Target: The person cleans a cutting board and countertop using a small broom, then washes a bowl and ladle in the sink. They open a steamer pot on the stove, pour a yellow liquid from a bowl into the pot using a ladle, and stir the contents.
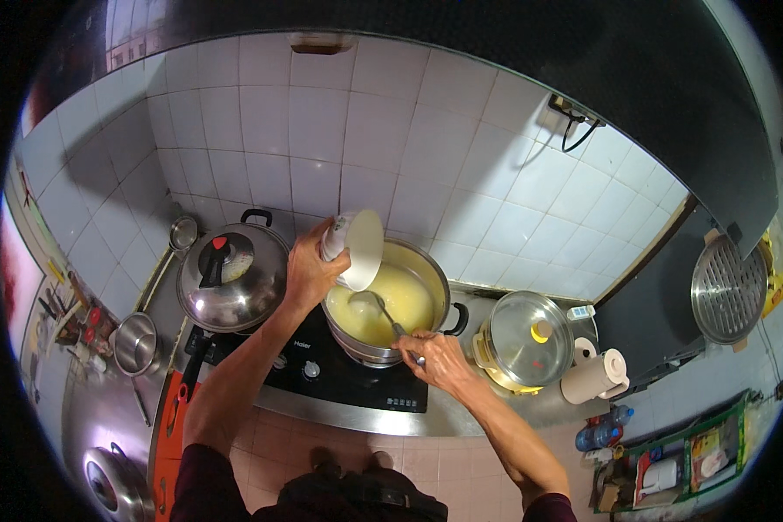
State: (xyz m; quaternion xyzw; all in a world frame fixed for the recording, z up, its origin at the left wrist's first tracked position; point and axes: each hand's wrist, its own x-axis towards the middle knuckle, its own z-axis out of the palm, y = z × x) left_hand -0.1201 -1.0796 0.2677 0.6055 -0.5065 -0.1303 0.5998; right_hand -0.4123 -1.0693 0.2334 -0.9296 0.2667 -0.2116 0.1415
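My left hand grips a white bowl, tipped on its side over a stainless steel pot. Yellow liquid lies in the pot, which stands on the black Haier gas hob. In my right hand is the handle of a metal ladle, its head at the surface of the liquid. What is inside the bowl is hidden from this side. Left of the pot, a domed steel lid with a black and red knob covers a wok on the hob.
Right of the pot stand a yellow electric pot with a glass lid and a beige jug. A small steel saucepan and a long-handled ladle are at the left. The black range hood hangs above; a steamer plate is at the right.
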